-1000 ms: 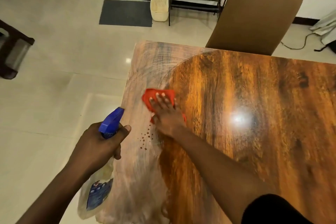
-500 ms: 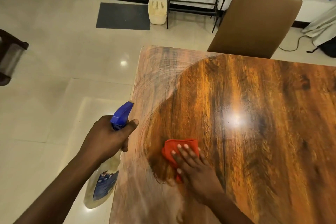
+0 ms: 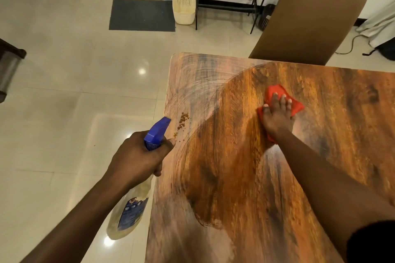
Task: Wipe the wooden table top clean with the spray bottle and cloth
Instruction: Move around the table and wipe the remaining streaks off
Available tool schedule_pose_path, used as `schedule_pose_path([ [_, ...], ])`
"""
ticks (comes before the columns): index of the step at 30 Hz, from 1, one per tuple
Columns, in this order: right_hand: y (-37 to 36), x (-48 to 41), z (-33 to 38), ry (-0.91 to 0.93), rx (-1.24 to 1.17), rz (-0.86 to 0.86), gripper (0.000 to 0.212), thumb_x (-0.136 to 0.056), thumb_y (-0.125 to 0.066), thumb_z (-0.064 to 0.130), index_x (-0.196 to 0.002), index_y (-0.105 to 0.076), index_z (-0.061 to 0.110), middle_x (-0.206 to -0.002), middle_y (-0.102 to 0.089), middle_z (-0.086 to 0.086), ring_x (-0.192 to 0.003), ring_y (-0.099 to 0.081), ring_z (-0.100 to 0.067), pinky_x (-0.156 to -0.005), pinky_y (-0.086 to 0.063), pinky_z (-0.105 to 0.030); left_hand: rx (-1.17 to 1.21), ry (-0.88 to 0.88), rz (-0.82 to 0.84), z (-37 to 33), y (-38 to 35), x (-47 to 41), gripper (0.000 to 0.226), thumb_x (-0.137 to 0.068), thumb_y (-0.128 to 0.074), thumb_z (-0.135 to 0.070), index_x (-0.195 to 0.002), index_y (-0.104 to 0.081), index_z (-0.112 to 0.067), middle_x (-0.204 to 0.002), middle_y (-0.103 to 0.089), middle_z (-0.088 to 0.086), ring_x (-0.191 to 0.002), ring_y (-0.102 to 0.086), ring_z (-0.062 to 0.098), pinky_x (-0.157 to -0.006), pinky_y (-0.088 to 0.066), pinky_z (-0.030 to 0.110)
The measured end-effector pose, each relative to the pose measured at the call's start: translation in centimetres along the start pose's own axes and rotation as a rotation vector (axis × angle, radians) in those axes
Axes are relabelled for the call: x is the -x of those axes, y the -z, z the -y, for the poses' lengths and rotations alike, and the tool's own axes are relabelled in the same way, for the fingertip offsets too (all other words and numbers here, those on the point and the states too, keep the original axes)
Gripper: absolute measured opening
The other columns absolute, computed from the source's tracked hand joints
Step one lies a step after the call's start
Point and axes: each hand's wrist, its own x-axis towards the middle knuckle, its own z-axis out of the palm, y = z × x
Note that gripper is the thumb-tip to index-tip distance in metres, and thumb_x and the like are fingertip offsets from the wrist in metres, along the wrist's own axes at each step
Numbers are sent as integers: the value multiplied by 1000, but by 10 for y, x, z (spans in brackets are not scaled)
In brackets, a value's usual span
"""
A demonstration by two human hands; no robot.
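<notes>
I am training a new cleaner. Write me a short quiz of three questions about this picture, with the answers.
1. True or false: the left hand grips the spray bottle beside the left edge of the table.
2. Which thing does the right hand press on the table? A) red cloth B) sponge C) brush
3. Fill in: small brown crumbs lie near the table's ___ edge.
Key: 1 true; 2 A; 3 left.
</notes>
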Motion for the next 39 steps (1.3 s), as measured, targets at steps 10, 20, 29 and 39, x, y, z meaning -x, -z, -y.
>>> schedule_pose_path([
  [10, -93, 48, 189, 630, 318, 156, 72, -111, -21, 55, -170, 12, 32, -177, 17, -1, -162, 20, -25, -131, 2, -65, -10, 44, -15, 11, 5, -5, 26, -102, -72, -42, -92, -69, -18, -57, -77, 6, -53, -77, 20, -82, -68, 47],
  [20, -144, 220, 120, 1128, 452, 298, 75, -106, -49, 48, -170, -17, 25, -180, -12, -4, -167, 1, -27, -133, -4, -59, 1, 29, -42, 0, 4, -2, 32, -102, -71, -42, -85, -71, -16, -64, -76, 15, -65, -77, 36, -81, -67, 53],
  [29, -79, 203, -46, 713, 327, 135, 62, -116, -25, 51, -173, -6, 36, -181, -1, 7, -167, 0, -16, -130, -3, -48, 7, 7, 22, -6, -14, -13, 35, -104, -69, -45, -87, -71, -14, -58, -77, 10, -56, -78, 25, -85, -67, 52],
  [39, 25, -27, -49, 26, 64, -71, 67, -114, -17, 57, -173, 1, 32, -181, 5, -1, -166, 10, -26, -131, -2, -63, -35, -14, 30, -9, -20, -37, 42, -103, -68, -48, -79, -71, -13, -56, -77, 7, -54, -77, 20, -87, -67, 52],
])
